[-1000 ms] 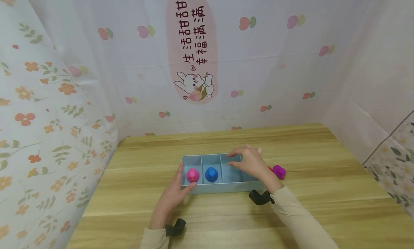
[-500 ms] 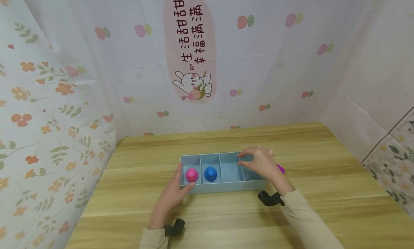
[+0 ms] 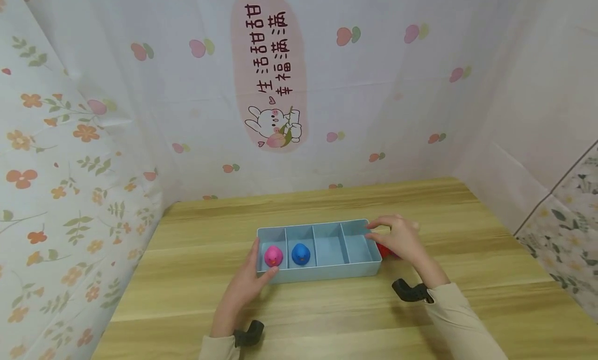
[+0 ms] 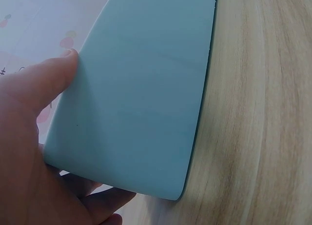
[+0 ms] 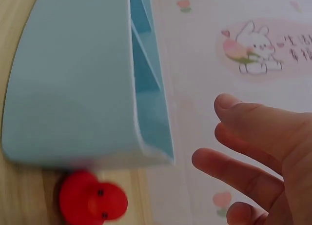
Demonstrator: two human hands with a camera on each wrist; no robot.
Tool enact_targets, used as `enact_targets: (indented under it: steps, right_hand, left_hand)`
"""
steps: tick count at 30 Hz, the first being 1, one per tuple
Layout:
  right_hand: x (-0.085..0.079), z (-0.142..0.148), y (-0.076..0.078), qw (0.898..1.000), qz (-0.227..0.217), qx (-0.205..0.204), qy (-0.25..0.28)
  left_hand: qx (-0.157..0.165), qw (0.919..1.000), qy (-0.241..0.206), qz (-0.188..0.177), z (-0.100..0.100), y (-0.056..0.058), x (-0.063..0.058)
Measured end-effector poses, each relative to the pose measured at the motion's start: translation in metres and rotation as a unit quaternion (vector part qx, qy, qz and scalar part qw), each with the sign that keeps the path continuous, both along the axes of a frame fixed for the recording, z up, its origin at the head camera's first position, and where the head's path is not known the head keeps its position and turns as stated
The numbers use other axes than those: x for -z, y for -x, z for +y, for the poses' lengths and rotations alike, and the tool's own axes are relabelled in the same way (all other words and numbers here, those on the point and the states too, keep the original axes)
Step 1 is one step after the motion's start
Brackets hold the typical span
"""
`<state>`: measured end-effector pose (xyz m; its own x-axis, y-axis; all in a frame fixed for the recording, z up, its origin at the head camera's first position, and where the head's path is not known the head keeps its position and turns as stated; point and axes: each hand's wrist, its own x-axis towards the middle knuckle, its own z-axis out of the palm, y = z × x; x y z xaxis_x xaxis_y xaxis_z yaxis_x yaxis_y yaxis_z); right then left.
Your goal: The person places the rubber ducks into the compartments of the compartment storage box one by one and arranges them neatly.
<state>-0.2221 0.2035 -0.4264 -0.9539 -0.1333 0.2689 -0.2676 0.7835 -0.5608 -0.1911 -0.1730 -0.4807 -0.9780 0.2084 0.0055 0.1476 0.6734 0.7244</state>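
Observation:
A light blue divided storage box (image 3: 327,271) lies lengthwise on the table. My left hand (image 3: 243,282) grips its left end, thumb on the front rim and fingers round the end wall; the left wrist view shows this too. A pink toy duck (image 3: 273,256) sits in the leftmost compartment and a blue toy duck (image 3: 301,254) in the one beside it. The other two compartments hold nothing. My right hand (image 3: 403,240) hovers over the box's right end, thumb and fingers apart, holding nothing. Below it, a red toy duck (image 5: 80,200) stands beside the box, partly hidden in the head view.
The wood-grain table (image 3: 299,318) extends around the box on every side. A white printed cloth (image 3: 397,105) hangs behind the table, with more patterned cloth (image 3: 70,194) at the left. A black wrist mount (image 3: 249,334) sits on each forearm.
My right hand has moved right, from above the third compartment to the box's right end. It now hides the purple duck seen earlier. The left hand keeps its grip on the box.

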Motion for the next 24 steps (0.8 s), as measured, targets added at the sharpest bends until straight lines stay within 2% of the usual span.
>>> enact_targets:
  steps: [12,24]
  right_hand:
    - [0.015,0.043,-0.012,0.999,-0.021,0.042,0.001]
    - [0.038,0.06,-0.018,0.997,-0.05,0.06,0.006]
  left_hand:
    - [0.001,1.0,-0.001,-0.006,0.0,0.0,-0.002]
    - [-0.004,0.9999,-0.002,-0.014,0.001,0.001,-0.003]
